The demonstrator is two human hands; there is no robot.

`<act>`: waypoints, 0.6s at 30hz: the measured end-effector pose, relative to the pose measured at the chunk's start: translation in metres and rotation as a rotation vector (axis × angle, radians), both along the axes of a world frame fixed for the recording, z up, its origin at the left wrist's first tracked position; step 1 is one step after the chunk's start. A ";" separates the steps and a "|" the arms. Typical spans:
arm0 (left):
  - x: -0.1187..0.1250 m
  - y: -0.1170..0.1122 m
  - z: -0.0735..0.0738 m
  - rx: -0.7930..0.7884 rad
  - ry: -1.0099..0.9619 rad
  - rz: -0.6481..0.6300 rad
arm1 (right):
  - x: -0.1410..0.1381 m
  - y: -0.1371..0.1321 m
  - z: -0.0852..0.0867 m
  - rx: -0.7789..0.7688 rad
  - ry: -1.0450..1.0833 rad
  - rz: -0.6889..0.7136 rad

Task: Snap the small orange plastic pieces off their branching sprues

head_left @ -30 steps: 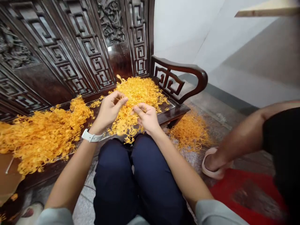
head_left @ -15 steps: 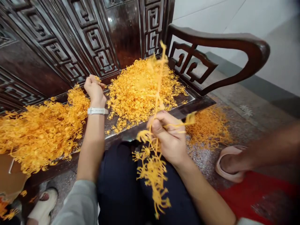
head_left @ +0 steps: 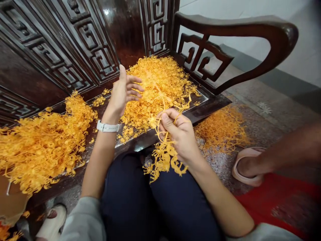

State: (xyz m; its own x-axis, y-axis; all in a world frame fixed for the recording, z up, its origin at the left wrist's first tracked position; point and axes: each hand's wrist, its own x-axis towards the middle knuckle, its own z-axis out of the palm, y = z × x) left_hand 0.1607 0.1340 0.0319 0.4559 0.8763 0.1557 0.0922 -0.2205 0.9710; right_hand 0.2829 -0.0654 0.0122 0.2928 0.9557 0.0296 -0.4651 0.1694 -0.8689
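Observation:
My right hand (head_left: 177, 134) pinches a branching strand of yellow plastic pieces (head_left: 163, 155), thin stems with small clawed ends, over my knees. Part of the strand dangles below my fingers, and other stems stick out above them. To the left, my left hand (head_left: 124, 90) is open, fingers spread and thumb up, with nothing visible in it. It hovers by the left edge of a heap of small loose yellow pieces (head_left: 152, 90) on the dark wooden bench seat. Further left lies a pile of uncut-looking yellow strands (head_left: 47, 144).
Bare stems form an orange-yellow heap (head_left: 220, 130) on the floor at the right. A curved wooden armrest (head_left: 235, 23) closes the bench's right end, before its carved backrest (head_left: 127, 30). Another person's foot in a pink shoe (head_left: 248, 165) stands by a red item (head_left: 281, 201).
My left hand has moved right from beside the left pile towards the loose heap and opened. The strand in my right hand has shifted and hangs shorter below it.

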 end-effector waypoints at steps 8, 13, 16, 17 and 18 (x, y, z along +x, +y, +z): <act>0.038 -0.060 0.026 -0.046 -0.053 -0.095 | -0.008 0.001 -0.005 0.066 -0.125 -0.055; 0.034 -0.043 0.031 -0.192 -0.234 0.002 | -0.012 -0.001 0.001 0.146 -0.202 -0.081; 0.035 -0.035 0.023 -0.296 -0.227 0.024 | -0.016 0.004 0.001 0.102 -0.149 -0.114; 0.035 -0.031 0.018 -0.306 -0.226 0.022 | -0.018 0.005 0.002 0.075 -0.117 -0.132; 0.034 -0.024 0.014 -0.303 -0.230 0.018 | -0.020 0.004 0.003 0.052 -0.087 -0.151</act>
State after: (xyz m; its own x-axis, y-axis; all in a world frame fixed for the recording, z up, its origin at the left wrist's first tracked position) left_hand 0.1946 0.1101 0.0462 0.4232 0.9059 -0.0151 -0.1348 0.0795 0.9877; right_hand 0.2629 -0.0617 0.0150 0.4272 0.8975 0.1094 -0.3545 0.2776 -0.8929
